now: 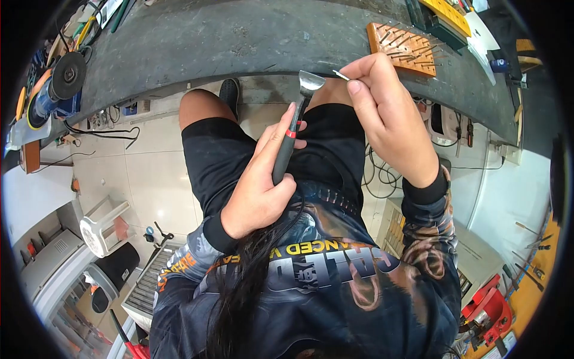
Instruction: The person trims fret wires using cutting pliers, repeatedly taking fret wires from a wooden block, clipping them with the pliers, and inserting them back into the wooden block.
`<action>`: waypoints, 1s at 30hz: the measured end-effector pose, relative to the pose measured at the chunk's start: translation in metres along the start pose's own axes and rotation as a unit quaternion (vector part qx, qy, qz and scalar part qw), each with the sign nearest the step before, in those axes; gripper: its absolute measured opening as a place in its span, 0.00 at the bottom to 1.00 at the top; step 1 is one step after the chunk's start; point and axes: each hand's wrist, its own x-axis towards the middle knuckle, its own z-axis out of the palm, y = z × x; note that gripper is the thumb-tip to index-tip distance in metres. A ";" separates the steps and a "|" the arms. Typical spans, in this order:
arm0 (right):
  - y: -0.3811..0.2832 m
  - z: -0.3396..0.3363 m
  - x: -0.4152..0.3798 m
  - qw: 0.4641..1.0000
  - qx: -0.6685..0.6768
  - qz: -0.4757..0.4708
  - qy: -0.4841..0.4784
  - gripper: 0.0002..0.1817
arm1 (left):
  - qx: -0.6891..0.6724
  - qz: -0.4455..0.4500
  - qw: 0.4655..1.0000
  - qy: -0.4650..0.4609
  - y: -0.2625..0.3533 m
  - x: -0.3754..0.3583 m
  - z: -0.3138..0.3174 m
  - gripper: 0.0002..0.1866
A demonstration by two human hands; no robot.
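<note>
My left hand (259,188) is closed around a hand tool (286,149) with a black and red handle and a broad, shiny metal head. The tool points away from me, its head at the bench's near edge. Between the thumb and forefinger of my right hand (382,99) is a small, thin, silvery piece (341,75). Its free tip points left towards the tool's head, with a gap between them. Just beyond my right hand stands an orange-brown block (372,39) holding several upright thin metal bits.
A dark workbench (239,42) spans the front. An angle grinder (60,84) lies at its left end. A yellow-topped item (447,17) sits at the back right. Cables (382,173) run below the bench. A white stool (103,221) stands on the floor at left.
</note>
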 end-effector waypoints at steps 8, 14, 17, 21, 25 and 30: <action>0.008 0.014 -0.002 0.999 0.035 -0.027 0.010 0.09 | 0.027 0.011 1.000 -0.005 0.005 0.000 0.000 0.59; 0.000 0.012 -0.002 1.000 0.005 -0.019 0.005 0.09 | 0.014 -0.003 1.000 0.004 0.006 -0.003 0.002 0.59; 0.001 0.014 -0.002 1.000 -0.004 -0.021 0.006 0.10 | 0.012 -0.020 1.000 0.001 0.006 -0.003 0.000 0.58; 0.000 0.012 -0.002 1.000 -0.016 -0.024 -0.002 0.10 | -0.005 -0.052 0.999 0.001 0.013 -0.003 0.001 0.58; 0.005 0.015 -0.002 0.999 -0.008 -0.042 0.006 0.10 | 0.008 -0.054 0.998 -0.006 0.009 -0.005 0.000 0.57; 0.003 0.015 -0.002 0.997 -0.050 -0.051 0.000 0.10 | -0.083 -0.086 0.993 -0.003 0.015 -0.006 0.004 0.57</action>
